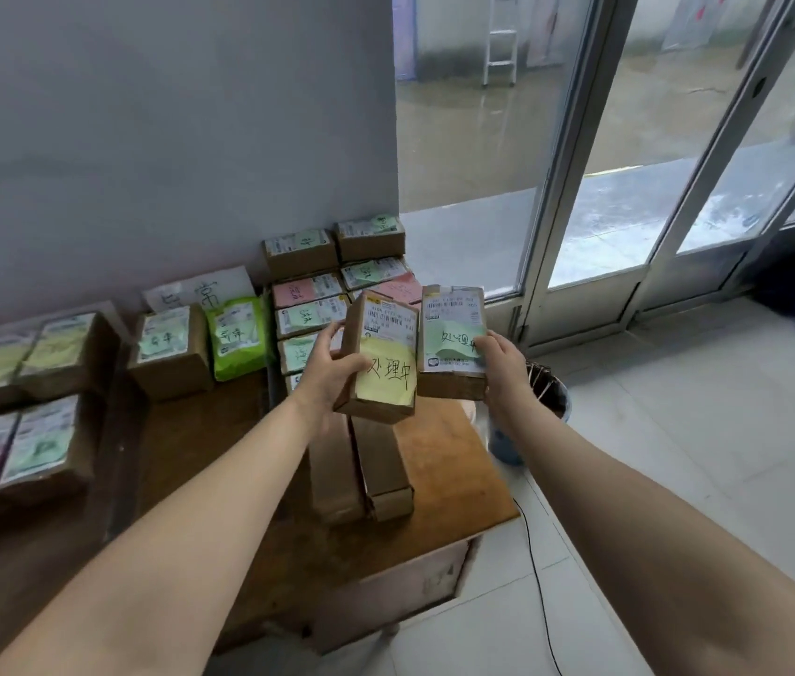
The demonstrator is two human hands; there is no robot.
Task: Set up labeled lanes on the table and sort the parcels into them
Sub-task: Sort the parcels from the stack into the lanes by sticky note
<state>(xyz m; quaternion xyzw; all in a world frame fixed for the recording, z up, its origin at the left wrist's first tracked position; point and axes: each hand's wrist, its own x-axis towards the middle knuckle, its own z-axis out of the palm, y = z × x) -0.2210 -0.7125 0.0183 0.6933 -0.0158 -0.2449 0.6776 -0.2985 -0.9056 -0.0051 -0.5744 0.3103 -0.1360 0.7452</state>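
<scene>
Near edge: brown tabletop point(454, 480) with two long plain cartons point(383, 465) lying side by side, touching, ends toward the camera. Above them, both hands hold parcels clear of the tabletop. Left hand point(332, 370): fingers point(333, 331) curled round the left edge of the yellow-note parcel point(383, 353), thumb across its face beside the note; parcel tilted, label up. Right hand point(502, 363): fingers curled round the right edge of the green-note parcel point(454, 334), thumb on the green note; parcel roughly upright, just beside the other, contact not resolvable. Farther back: a block of parcels with pink and green notes point(310, 290), a green bag point(239, 336), more parcels at left point(44, 353). A handwritten paper sign point(200, 290) leans on the wall.
</scene>
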